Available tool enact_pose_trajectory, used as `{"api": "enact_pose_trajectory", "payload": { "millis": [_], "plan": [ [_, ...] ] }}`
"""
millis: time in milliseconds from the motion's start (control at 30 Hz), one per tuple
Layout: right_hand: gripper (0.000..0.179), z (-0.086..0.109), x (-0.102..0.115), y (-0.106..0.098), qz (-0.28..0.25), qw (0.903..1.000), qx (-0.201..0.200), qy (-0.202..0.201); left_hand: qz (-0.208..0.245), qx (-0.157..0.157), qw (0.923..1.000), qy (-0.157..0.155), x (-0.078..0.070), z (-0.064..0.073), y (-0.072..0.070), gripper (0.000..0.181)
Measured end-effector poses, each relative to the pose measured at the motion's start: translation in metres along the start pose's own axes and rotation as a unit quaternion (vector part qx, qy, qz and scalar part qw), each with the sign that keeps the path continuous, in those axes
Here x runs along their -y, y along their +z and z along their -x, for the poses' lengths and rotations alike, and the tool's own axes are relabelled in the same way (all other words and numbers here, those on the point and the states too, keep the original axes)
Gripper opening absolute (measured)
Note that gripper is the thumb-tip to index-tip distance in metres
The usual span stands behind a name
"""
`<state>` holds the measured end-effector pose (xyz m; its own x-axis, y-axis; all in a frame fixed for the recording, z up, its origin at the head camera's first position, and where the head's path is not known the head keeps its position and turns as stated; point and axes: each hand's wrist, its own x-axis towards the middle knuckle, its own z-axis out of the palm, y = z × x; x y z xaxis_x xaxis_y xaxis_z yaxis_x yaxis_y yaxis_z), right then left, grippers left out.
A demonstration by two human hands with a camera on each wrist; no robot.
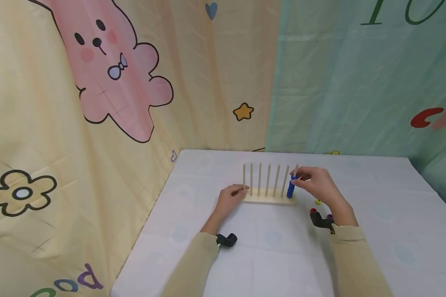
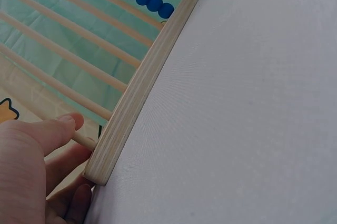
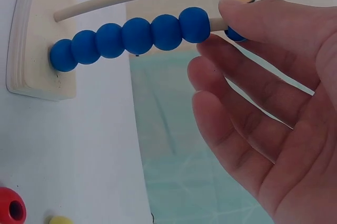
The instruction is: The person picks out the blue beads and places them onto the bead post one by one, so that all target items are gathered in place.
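A wooden peg rack (image 1: 269, 201) stands on the table with a row of upright pegs. My left hand (image 1: 231, 199) steadies its left end, thumb and fingers curled round the outermost peg (image 2: 84, 140) close to the base. At the rack's right end, several blue beads (image 3: 134, 36) are stacked from the base up along the last peg. My right hand (image 1: 316, 184) pinches one more blue bead (image 3: 235, 35) between thumb and fingers. That bead is around the same peg, slightly apart from the stack and partly hidden by the thumb. The other pegs carry no beads.
Right of the rack, near my right wrist, lie a yellow bead (image 1: 318, 202), a red bead (image 1: 313, 210) and a purple bead (image 1: 330, 217). A white cloth covers the table (image 1: 267, 255). Printed curtains (image 1: 215, 82) hang behind and to the left.
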<state>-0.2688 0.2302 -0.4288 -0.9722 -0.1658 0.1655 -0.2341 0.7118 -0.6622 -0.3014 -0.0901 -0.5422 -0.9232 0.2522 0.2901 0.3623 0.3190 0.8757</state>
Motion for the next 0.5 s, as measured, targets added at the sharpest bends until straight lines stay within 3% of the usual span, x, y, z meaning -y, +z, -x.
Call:
{"api": "enact_pose_trajectory", "payload": {
  "millis": [500],
  "plan": [
    [0.024, 0.0005, -0.0034, 0.0063, 0.0, 1.0, 0.008, 0.004, -0.002, 0.0, 1.0, -0.007, -0.0007, 0.0014, -0.0007, 0.021]
  ]
}}
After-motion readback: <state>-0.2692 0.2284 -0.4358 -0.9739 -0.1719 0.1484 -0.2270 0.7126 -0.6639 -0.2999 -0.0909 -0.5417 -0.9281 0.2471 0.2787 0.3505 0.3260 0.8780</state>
